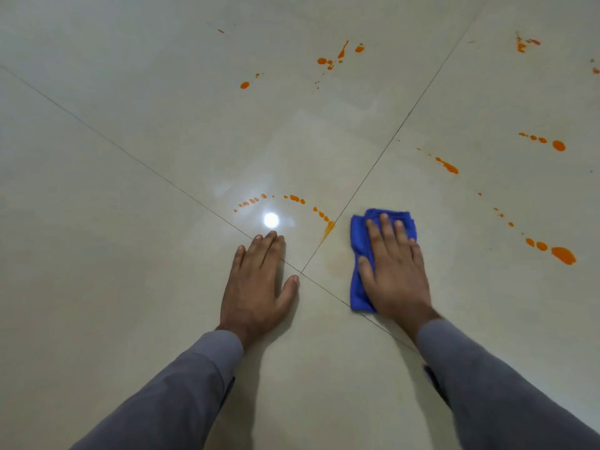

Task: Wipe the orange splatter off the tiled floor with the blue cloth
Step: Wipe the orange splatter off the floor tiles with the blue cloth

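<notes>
floor [130, 287]: glossy beige tiles, grout lines crossing just right of the left thumb; a lamp glare sits at 12 o'clock of the left fingertips.
splatter [563, 254]: orange drops scattered from 10 through 3 o'clock of the cloth. Biggest blob at 3 o'clock, well apart. Curved trail [293, 198] at 10–11 o'clock, its streaked tail ending just beside the cloth's upper-left corner. More clusters far off at 12–1 o'clock.
smear [337, 263]: faint orange haze at 9 o'clock of the cloth, between the hands; looks like residue, may need a second pass.
cloth [358, 241]: blue, folded, long axis running 12–6 o'clock, flat on the tile under the right palm.
right hand [394, 271]: flat on the cloth, fingers straight and spread, pressing rather than gripping.
left hand [259, 280]: flat on bare tile, fingers straight, holding nothing; a brace, by the look of it.
next move (judgement): nearest target is the streak at 11 o'clock; short push up-left, right hand nearer.
room: open tile on every side; only the left hand sits in a leftward path.
</notes>
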